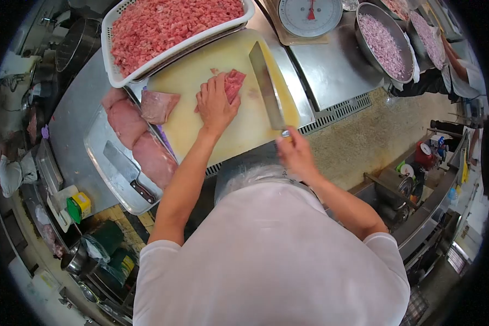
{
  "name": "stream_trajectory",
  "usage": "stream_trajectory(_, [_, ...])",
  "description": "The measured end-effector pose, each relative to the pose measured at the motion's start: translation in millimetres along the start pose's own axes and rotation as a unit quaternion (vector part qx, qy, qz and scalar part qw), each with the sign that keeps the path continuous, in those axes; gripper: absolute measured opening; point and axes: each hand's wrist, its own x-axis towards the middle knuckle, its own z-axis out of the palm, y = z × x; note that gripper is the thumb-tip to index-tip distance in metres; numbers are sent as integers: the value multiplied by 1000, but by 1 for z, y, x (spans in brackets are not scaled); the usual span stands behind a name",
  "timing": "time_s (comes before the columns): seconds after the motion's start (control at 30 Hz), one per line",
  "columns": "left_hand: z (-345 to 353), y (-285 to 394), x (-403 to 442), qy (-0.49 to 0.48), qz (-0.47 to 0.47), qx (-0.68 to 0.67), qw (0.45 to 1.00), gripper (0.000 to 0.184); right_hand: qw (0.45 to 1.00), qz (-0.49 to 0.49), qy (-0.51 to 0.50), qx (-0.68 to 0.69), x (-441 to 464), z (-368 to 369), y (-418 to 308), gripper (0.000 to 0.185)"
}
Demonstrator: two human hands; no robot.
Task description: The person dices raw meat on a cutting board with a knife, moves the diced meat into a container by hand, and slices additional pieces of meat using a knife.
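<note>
On the yellowed cutting board [193,122], my left hand [216,106] lies over a piece of raw meat [234,84], its fingers bent down on it. The meat shows red beyond the fingers, and part of it is hidden below them. My right hand [297,155] is closed around the handle of a long knife [267,81], slightly blurred. The blade reaches over the board's right side, apart from the meat. Left of my left hand, a paler slab of meat [158,106] rests at the board's edge.
A white basket [107,49] of diced meat stands behind the board. To the left, a metal tray [100,146] carries large meat pieces [152,157] and a cleaver [127,173]. A dial scale [309,16] and bowls of chopped pink-white pieces [383,46] stand at right. People are nearby on both sides.
</note>
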Motion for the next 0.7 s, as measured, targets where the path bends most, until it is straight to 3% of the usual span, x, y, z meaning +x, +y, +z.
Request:
stream_trajectory(0.13, [-11, -10, -7, -49, 69, -29, 996, 74, 985, -52, 5, -164, 2, -46, -14, 48])
stream_trajectory(0.27, [-16, -2, -22, -68, 89, -21, 993, 74, 972, -100, -11, -213, 3, -49, -10, 57])
stream_trajectory(0.3, [-17, 2, -23, -53, 88, -5, 995, 74, 974, -96, -12, -204, 5, -46, -11, 62])
stream_trajectory(0.4, [-15, 8, -26, -11, 77, 42, 996, 75, 981, 32, -65, -181, 3, -52, -27, 63])
stream_trajectory(0.5, [-3, 6, -30, -8, 55, 65, 996, 73, 983, 11, -70, -167, 9, -58, -27, 63])
stream_trajectory(0.67, [-11, 12, -26, -22, 39, 77, 996, 68, 973, 59, -65, -214, 7, -61, -54, 62])
stream_trajectory(0.7, [-11, 9, -18, -25, -1, 39, 999, 64, 970, 66, -69, -225, 8, -63, -55, 63])
